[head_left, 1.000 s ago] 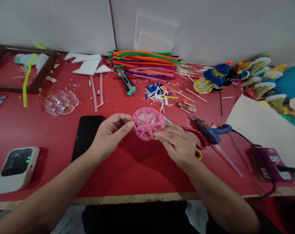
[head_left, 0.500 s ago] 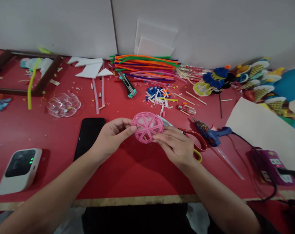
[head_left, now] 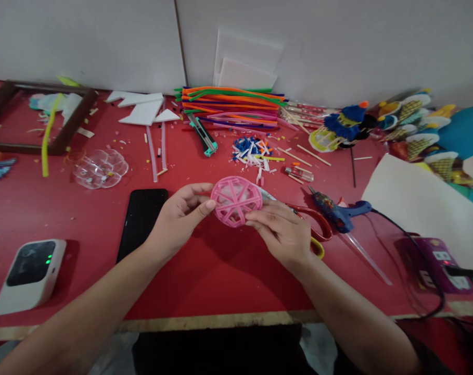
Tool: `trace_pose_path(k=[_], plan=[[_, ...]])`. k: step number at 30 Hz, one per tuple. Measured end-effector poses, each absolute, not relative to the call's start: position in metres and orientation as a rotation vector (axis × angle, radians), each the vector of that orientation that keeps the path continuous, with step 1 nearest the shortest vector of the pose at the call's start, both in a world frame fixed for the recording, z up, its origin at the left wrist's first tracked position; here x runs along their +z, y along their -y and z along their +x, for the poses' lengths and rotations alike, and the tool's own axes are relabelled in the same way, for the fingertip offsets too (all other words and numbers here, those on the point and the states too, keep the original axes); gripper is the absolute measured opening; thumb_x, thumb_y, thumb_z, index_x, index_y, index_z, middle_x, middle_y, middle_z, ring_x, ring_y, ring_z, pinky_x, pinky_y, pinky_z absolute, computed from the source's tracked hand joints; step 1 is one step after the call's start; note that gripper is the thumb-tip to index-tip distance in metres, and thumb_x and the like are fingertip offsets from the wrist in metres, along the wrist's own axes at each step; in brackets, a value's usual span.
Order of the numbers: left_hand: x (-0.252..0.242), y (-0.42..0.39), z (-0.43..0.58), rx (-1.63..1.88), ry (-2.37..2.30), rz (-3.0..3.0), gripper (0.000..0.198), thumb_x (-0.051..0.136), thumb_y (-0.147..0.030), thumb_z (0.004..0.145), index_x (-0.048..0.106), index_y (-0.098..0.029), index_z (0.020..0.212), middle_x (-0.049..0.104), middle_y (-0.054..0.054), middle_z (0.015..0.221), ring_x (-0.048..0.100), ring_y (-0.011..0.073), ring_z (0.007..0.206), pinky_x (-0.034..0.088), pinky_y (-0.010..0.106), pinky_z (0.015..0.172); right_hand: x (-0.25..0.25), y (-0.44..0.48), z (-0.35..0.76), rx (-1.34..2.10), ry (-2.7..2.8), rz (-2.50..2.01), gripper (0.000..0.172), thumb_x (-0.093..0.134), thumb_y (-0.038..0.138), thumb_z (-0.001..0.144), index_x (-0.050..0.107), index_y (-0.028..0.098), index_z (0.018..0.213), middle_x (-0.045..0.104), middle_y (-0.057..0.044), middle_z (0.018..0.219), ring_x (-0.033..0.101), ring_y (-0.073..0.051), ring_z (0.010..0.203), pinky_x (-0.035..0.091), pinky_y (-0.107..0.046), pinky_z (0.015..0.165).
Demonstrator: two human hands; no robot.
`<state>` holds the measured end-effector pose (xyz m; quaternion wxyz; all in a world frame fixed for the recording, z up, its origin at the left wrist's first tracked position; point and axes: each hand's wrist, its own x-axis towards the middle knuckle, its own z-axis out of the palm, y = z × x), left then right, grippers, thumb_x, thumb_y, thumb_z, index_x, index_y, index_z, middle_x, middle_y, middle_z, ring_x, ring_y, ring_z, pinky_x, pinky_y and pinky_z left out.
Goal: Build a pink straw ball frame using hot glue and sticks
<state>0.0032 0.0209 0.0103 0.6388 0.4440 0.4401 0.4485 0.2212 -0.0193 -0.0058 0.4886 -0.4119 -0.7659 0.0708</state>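
Observation:
A round pink wheel-like piece (head_left: 236, 201) with crossing spokes is held just above the red table (head_left: 220, 276). My left hand (head_left: 185, 213) pinches its left rim, thumb on the near face. At its lower right edge, my right hand (head_left: 281, 229) grips it between thumb and fingers. Beneath the left wrist lies a black phone (head_left: 140, 219). Scissors with red and yellow handles (head_left: 318, 221) rest partly hidden behind the right hand, and a blue glue gun (head_left: 335, 211) lies to their right.
Pipe cleaners (head_left: 232, 107), a green cutter (head_left: 203, 136) and small scraps (head_left: 252, 151) lie beyond the hands. A clear flower-shaped tray (head_left: 100, 169) and white device (head_left: 31, 276) are left. A purple power box (head_left: 435, 263) with cables stands right.
The pink piece has tilted slightly and shifted a little up in view, with both hands still on it. The surroundings show only a slight shift of the view.

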Motion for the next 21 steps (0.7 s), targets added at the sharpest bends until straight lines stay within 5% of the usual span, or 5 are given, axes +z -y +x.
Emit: trace_pose_path(k=[5,9,21], plan=[[0.0078,-0.0205,0.0029,1.008,-1.07,0.951,0.051,0.086,-0.049,0.075,0.073,-0.019,0.113,0.08,0.005,0.093,0.072,0.0169,0.081,0.057,0.032,0.083,-0.0039,0.0206,0.2218,0.196,1.82,-1.055,0.014,0.07,0.013,0.092,0.078,0.024,0.094,0.081,0.0,0.083,0.075,-0.016,0.078,0.064,-0.032,0.083],[0.0121,-0.0213,0.0019,0.913,-1.109,0.944,0.052,0.089,-0.041,0.07,0.072,-0.019,0.115,0.078,0.003,0.082,0.068,0.0139,0.071,0.053,0.026,0.072,-0.0033,0.0211,0.2209,0.193,1.799,-1.078,0.013,0.07,0.015,0.093,0.078,0.025,0.094,0.08,0.0,0.082,0.074,-0.016,0.077,0.065,-0.033,0.081],[0.0098,-0.0211,0.0059,1.016,-1.044,0.908,0.029,0.082,-0.036,0.076,0.074,-0.02,0.099,0.076,0.002,0.083,0.07,0.0153,0.077,0.057,0.028,0.076,-0.002,0.0241,0.2198,0.27,1.713,-1.091,0.014,0.071,0.017,0.092,0.079,0.028,0.093,0.079,0.001,0.08,0.074,-0.018,0.076,0.065,-0.036,0.079]])
